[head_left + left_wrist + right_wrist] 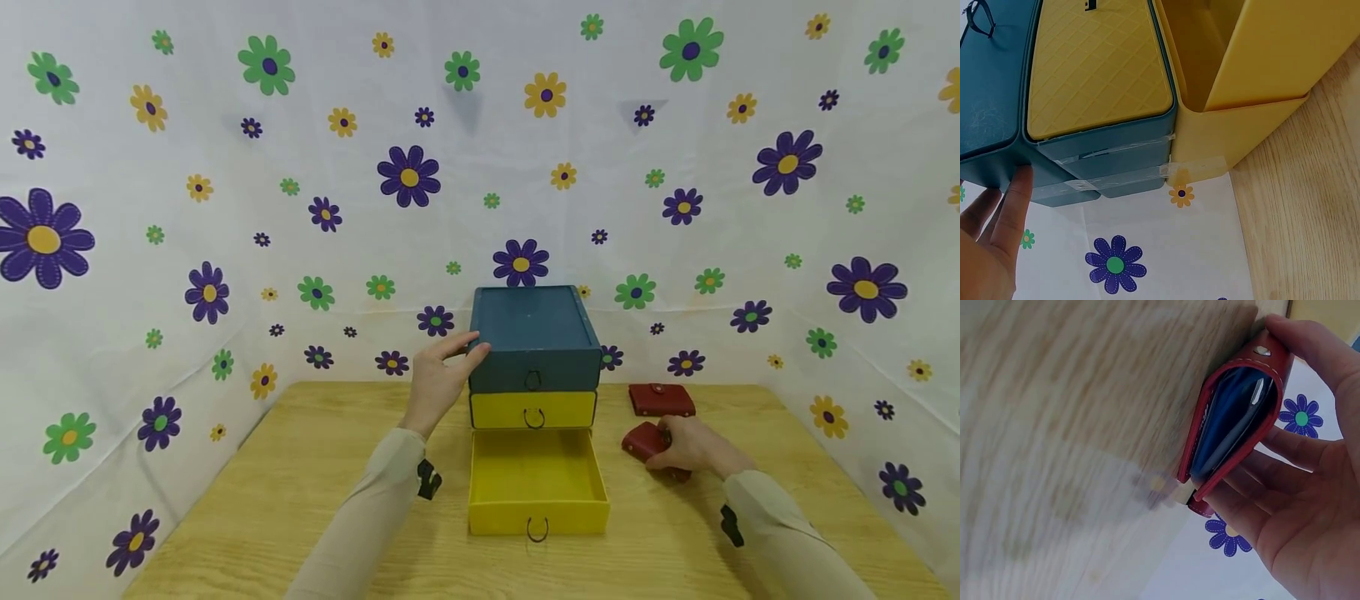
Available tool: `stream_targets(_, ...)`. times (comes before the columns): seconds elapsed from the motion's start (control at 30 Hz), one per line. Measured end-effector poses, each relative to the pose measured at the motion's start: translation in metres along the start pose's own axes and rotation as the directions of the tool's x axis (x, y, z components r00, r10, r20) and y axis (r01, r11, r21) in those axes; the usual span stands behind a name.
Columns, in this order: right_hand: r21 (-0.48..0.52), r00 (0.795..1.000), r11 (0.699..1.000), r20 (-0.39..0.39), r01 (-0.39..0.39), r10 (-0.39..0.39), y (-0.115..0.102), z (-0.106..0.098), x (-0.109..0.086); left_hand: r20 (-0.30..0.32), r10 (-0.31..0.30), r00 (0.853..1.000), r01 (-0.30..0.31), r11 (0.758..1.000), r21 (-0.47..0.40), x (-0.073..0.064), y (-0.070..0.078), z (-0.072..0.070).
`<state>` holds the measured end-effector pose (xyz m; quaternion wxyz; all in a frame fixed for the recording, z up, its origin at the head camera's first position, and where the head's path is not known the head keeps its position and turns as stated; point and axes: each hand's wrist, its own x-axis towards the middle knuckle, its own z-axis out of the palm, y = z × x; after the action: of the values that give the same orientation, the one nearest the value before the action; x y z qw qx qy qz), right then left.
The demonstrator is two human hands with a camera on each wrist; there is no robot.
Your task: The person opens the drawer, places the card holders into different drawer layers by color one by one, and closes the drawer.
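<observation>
My right hand point(693, 446) grips a red snap card wallet point(642, 442) on the tabletop, right of a small drawer unit point(532, 321). Seen from the right wrist, the wallet point(1280, 361) gapes at its end and shows blue and clear sleeves inside, with the thumb at one edge and the fingers along the other. A second red wallet point(663, 402) lies just behind it. With fairly straight fingers, my left hand point(437, 379) touches the unit's upper left side. The unit's bottom yellow drawer point(538, 518) is pulled out and its visible inside is bare.
Above the pulled-out drawer, a yellow drawer point(502, 412) and a blue top drawer point(498, 372) are closed, each with a dark ring pull. The wooden table point(300, 467) meets a white flower-print cloth point(330, 250) behind and at both sides.
</observation>
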<state>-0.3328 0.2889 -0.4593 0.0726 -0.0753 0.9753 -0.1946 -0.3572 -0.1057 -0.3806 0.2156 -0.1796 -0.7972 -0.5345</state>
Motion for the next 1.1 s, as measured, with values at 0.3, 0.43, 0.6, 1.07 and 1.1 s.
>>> stream_targets(0.3, 0.031, 1.0, 0.999, -0.025, 0.012, -0.011, -0.006, -0.003, -0.003, 0.001, -0.001, 1.0, 0.001, 1.0, -0.001, 0.003, 0.001, -0.001)
stream_targets(0.43, 0.078, 0.999, 0.997, -0.033, 0.029, -0.026, -0.008, -0.005, -0.006, 0.003, 0.008, 1.0, -0.008, 1.0, -0.003, 0.003, 0.001, -0.001)
stream_targets(0.6, 0.078, 0.995, 0.994, -0.065, 0.078, -0.073, -0.011, -0.008, -0.006, -0.012, 0.019, 1.0, -0.019, 1.0, 0.0, 0.002, 0.002, -0.001)
stream_targets(1.07, 0.109, 0.992, 0.987, -0.056, 0.119, -0.114, -0.029, -0.019, -0.023, -0.005, 0.005, 1.0, -0.005, 1.0, -0.006, 0.001, 0.001, 0.001)
stream_targets(1.1, 0.116, 0.992, 0.986, -0.052, 0.123, -0.118, -0.03, -0.019, -0.024, -0.003, 0.003, 1.0, -0.003, 1.0, -0.004, 0.001, 0.001, 0.001)
